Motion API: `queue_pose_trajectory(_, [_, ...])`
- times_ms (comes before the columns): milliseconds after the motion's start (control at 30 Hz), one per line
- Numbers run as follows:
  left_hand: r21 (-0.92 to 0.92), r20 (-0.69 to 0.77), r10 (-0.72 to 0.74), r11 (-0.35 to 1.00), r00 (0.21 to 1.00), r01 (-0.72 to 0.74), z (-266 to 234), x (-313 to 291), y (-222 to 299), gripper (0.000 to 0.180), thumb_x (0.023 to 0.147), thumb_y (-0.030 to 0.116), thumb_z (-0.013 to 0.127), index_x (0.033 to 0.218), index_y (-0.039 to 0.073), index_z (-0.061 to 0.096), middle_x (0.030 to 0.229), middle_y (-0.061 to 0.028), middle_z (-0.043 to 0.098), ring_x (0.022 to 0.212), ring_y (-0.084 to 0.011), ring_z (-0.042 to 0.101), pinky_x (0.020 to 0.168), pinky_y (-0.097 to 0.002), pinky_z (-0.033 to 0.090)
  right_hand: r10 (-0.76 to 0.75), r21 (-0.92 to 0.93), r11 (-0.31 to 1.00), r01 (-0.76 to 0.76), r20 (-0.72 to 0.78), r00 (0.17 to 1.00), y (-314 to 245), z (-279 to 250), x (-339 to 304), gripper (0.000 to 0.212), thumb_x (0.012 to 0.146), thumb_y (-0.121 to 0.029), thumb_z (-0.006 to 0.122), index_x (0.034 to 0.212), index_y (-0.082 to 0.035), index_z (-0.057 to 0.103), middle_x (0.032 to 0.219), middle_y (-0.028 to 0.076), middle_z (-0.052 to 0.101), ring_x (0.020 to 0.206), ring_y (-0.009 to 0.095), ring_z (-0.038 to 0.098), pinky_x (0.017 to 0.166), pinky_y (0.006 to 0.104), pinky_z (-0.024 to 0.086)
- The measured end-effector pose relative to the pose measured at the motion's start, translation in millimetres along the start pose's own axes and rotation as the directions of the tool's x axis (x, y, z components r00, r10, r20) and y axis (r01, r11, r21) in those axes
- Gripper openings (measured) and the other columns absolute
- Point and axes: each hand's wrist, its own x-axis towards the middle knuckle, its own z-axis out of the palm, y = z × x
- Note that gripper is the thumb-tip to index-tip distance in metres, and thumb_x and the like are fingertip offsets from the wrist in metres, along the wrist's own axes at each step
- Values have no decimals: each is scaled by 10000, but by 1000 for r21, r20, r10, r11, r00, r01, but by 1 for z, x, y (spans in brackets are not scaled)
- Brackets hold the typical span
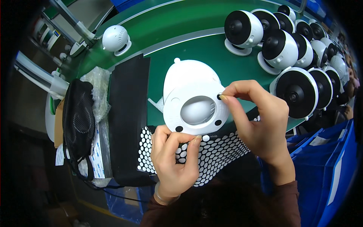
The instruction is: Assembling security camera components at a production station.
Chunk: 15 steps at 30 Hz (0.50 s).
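Green worktop (204, 49) beneath casing (193, 90), dim floor (90, 216) perhaps

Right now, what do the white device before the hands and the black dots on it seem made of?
White device: probably hard plastic, satin, judging by its smooth moulded curves. Black dots: perhaps rubber or foam, looking dark and matte, but too small for certainty.

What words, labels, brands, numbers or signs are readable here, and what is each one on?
No text is readable in this view.
White sheet with blue print: too small and blurred.
White ring-shaped base: faint marks, too faint to make out.
White label on the blue bin: no legible writing.
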Motion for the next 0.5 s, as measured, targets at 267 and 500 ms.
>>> queue_pose_trajectory(267, [11,-27,-1,1000,1000,2,2,-1,1,85,706,13,668,726,13,585,748,-70,474,681,-184,463,602,-271,343,-88,-206,974,96,48,995,-9,3,-1,134,703,59,624,815,14,565,800,137,629,735,265,647,634,284,505])
queue_pose_trajectory(500, [-9,-60,-10,1000,998,9,9,1,3,86,711,6,666,731,11,583,760,-71,479,681,-179,464,600,-260,347,-127,-23,992,128,19,992,-10,2,-8,122,746,93,559,837,26,514,895,179,628,816,257,651,650,250,502])
